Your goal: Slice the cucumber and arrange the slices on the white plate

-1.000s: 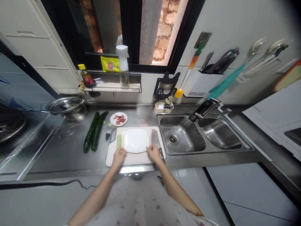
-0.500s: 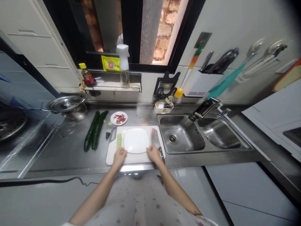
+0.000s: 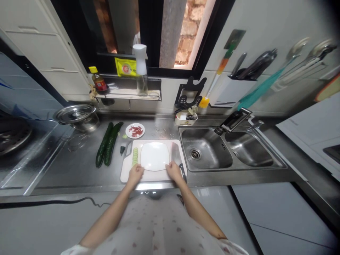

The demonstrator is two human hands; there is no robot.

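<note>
A white squarish plate (image 3: 154, 156) is over the middle of the cutting board (image 3: 154, 177). My left hand (image 3: 136, 174) pinches its near left corner, and my right hand (image 3: 174, 170) pinches the near right corner. Left of the plate, a row of cucumber slices (image 3: 135, 156) lies on the board. On the right side of the board is a knife (image 3: 175, 153), its black handle beside my right hand and its blade partly covered by the plate. Whether the plate rests fully on the board I cannot tell.
Two whole cucumbers (image 3: 107, 145) and a dark green cucumber end (image 3: 122, 150) lie left of the board. Behind it stands a small plate of chopped red bits (image 3: 135, 131). A lidded steel pot (image 3: 78, 117) is at the back left, a double sink (image 3: 207, 150) at the right.
The camera view has shifted slightly, so the counter sits a little higher in the picture. Both hands keep their hold on the plate, which stays over the board.
</note>
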